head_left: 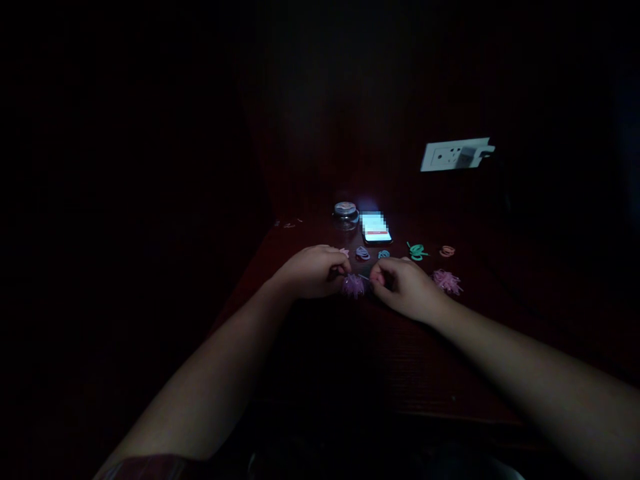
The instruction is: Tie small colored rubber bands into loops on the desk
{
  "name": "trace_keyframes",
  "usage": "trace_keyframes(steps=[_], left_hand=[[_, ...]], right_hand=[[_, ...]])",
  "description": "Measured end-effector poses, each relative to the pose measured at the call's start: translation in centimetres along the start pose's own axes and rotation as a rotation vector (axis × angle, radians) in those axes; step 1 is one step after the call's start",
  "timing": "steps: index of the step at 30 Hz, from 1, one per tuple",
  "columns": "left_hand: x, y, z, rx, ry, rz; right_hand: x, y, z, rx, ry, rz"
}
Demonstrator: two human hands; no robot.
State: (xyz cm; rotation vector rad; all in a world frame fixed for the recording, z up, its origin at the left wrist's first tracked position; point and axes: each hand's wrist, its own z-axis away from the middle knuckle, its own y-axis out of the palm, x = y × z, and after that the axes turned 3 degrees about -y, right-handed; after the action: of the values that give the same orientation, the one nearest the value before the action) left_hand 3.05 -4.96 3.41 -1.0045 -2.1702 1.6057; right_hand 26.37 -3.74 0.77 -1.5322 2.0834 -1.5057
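My left hand (320,270) has its fingers curled and pressed together at the left edge of a purple tuft of thin strands (353,286). What those fingers hold, if anything, is hidden. My right hand (407,290) is closed in a pinch just right of the tuft. A thin pale strand (364,277) runs from the tuft toward its fingertips and seems to be gripped there. Beyond the hands lie small coiled loops: lavender (363,253), blue (383,254), green (417,251) and orange (447,251). A pink tuft (447,281) rests beside my right wrist.
A lit phone (377,228) lies at the back of the dark reddish table (425,373). Left of it stands a small clear lidded jar (345,217). Small pale bits (289,225) are scattered farther left. A wall socket (455,155) holds a plug. The surroundings are very dark.
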Motion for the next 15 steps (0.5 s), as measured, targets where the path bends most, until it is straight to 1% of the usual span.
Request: trace_keyframes(steps=[4, 15], left_hand=[[-0.11, 0.09, -0.11, 0.01, 0.007, -0.009], [-0.31, 0.34, -0.46, 0.04, -0.011, -0.028]], right_hand=[[0.54, 0.41, -0.18, -0.016, 0.007, 0.04], [0.97, 0.67, -0.54, 0.013, 0.057, 0.069]])
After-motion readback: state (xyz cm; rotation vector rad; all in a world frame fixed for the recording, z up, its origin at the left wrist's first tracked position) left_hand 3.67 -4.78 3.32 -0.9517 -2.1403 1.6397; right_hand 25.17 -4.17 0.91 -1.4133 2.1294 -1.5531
